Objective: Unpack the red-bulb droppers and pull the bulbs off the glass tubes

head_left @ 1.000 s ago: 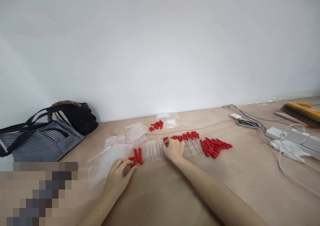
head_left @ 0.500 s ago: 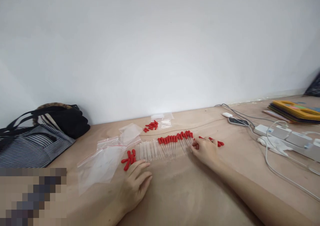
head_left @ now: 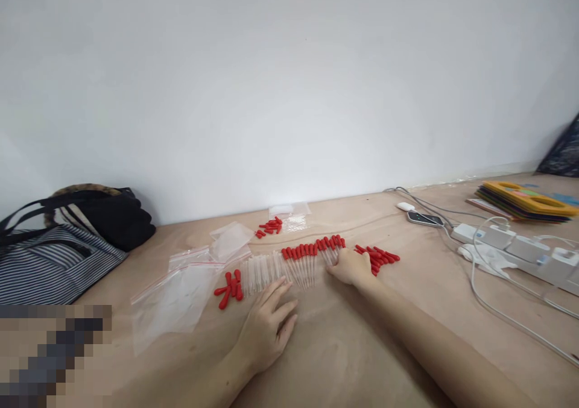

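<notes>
Droppers with red rubber bulbs [head_left: 301, 251] lie side by side in a slightly fanned row, their clear tips toward me. My right hand [head_left: 353, 266] is closed over the row's right end, fingers around a dropper's clear tube; the fingertips are partly hidden. Left of the row lie several bare clear tubes [head_left: 260, 272]. My left hand [head_left: 270, 326] rests with fingers apart just in front of these tubes and holds nothing. Loose red bulbs [head_left: 377, 257] lie in a heap right of my right hand. A smaller group of red bulbs [head_left: 231, 287] lies left of the tubes.
Clear zip bags [head_left: 181, 296] lie at left, with a striped bag [head_left: 58, 260] beyond them. More red bulbs [head_left: 270, 225] and a clear packet [head_left: 289, 215] are near the wall. A phone-like device [head_left: 425, 218], power strip [head_left: 520, 245], cables and stacked yellow boards [head_left: 529, 200] occupy the right.
My right hand has moved left from the loose red bulbs onto the right end of the dropper row, uncovering the bulb heap. My left hand has shifted right, closer to the tubes' lower ends.
</notes>
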Tool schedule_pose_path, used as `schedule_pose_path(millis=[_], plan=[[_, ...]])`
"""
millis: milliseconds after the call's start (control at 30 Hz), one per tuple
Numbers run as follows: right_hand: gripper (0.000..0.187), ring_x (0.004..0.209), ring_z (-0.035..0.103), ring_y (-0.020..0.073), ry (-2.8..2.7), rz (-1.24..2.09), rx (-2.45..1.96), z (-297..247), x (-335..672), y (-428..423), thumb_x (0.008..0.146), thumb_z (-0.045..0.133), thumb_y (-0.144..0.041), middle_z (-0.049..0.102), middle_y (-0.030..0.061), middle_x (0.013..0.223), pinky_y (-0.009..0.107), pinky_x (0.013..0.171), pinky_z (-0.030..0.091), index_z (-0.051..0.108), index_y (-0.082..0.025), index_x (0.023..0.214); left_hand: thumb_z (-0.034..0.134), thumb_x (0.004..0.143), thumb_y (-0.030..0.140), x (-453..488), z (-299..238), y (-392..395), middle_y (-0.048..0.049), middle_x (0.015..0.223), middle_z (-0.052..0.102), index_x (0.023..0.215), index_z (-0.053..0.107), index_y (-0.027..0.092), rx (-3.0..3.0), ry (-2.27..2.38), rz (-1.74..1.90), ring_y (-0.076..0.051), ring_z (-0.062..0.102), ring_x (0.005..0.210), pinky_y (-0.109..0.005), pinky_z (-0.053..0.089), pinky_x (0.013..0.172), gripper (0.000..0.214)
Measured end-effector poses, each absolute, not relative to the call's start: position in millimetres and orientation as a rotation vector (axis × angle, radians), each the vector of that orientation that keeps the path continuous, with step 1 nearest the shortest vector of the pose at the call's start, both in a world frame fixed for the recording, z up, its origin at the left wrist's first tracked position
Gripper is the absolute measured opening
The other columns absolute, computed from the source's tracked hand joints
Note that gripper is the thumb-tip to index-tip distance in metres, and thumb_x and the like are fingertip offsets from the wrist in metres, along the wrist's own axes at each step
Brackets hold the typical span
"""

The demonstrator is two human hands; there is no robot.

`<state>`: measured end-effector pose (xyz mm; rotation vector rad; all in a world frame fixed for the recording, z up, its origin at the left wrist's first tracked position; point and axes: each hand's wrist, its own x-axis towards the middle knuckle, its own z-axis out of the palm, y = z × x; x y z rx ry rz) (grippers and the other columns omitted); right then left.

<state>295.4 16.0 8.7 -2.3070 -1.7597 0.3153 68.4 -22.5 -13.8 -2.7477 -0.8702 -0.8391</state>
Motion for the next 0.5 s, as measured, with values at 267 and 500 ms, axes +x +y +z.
schedule_pose_path(millis=[267, 500], plan=[[0.023, 0.070, 0.057, 0.0185, -1.721, 0.406, -2.123, 16.2, 299.1, 2.4, 0.074, 0.047, -0.032, 0.062, 0.0053, 0.068, 0.029, 0.068, 0.034, 0.057, -0.016, 0.061, 0.048, 0.078, 0.016, 71.4, -10.9, -23.4, -0.0096, 0.102, 0.061, 0.086, 0.066, 0.019, -2.803, -0.897, -1.056, -0.024, 0.052, 0.103, -0.039, 0.047, 0.083, 0.019], [0.031, 0.047, 0.037, 0.0075, -1.622, 0.946, -1.415, -9.4, 267.6, -34.1, 0.073, 0.050, -0.041, 0.043, -0.0042, 0.049, 0.021, 0.047, 0.027, 0.049, -0.016, 0.055, 0.048, 0.080, 0.034, 89.0, -0.1, -27.2, -0.0062, 0.086, 0.067, 0.095, 0.065, 0.019, -3.066, -1.692, -1.598, -0.019, 0.060, 0.085, -0.032, 0.047, 0.077, 0.027]])
